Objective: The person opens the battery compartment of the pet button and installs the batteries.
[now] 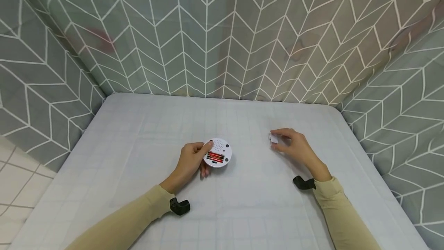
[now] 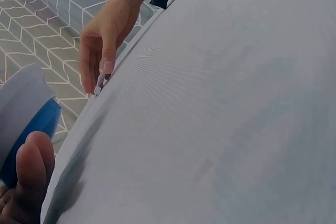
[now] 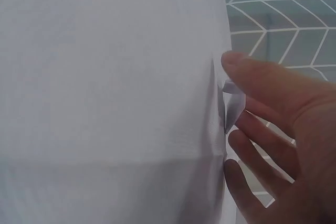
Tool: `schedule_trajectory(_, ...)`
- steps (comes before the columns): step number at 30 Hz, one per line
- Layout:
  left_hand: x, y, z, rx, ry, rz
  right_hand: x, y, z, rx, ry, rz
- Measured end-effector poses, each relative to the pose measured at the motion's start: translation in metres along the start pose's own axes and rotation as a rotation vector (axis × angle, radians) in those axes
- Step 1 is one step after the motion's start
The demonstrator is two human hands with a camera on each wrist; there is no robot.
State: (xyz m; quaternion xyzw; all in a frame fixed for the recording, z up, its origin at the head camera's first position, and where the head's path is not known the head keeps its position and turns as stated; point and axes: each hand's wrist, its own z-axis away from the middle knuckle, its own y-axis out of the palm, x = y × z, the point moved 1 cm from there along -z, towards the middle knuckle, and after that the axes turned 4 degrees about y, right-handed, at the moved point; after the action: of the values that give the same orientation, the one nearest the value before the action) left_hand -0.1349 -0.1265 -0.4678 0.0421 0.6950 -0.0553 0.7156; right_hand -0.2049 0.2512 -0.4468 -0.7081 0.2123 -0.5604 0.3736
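My left hand (image 1: 190,160) grips a round white device (image 1: 220,144), its thumb on top at the left rim. The upturned face has a speaker grille of small holes, dark round spots near the rim and an uncovered compartment with red batteries (image 1: 216,157). In the left wrist view the device's white casing (image 2: 23,95) has a blue part (image 2: 46,119) beside the fingertips. To the right, my right hand (image 1: 296,147) pinches a small white battery cover (image 1: 273,139) between thumb and fingers, at the tabletop. Part of the cover (image 3: 234,109) is hidden behind the thumb in the right wrist view.
A white cloth covers the table (image 1: 156,122). Grey-green curtains (image 1: 222,41) with white chevron lines stand behind it and at both sides. Pale floor tiles (image 1: 21,188) show at the lower left. Each wrist wears a black camera mount (image 1: 179,206).
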Motion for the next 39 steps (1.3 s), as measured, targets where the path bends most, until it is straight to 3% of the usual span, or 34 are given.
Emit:
schedule_trajectory(21, 0.0019, 0.006, 0.0017, 0.012, -0.007, 0.015, -0.0016, -0.0007, 0.0025, 0.009, 0.013, 0.037)
schedule_trajectory(39, -0.0022, 0.0011, 0.004, -0.002, -0.015, 0.01, 0.0058, 0.0047, -0.003, -0.013, -0.055, 0.105)
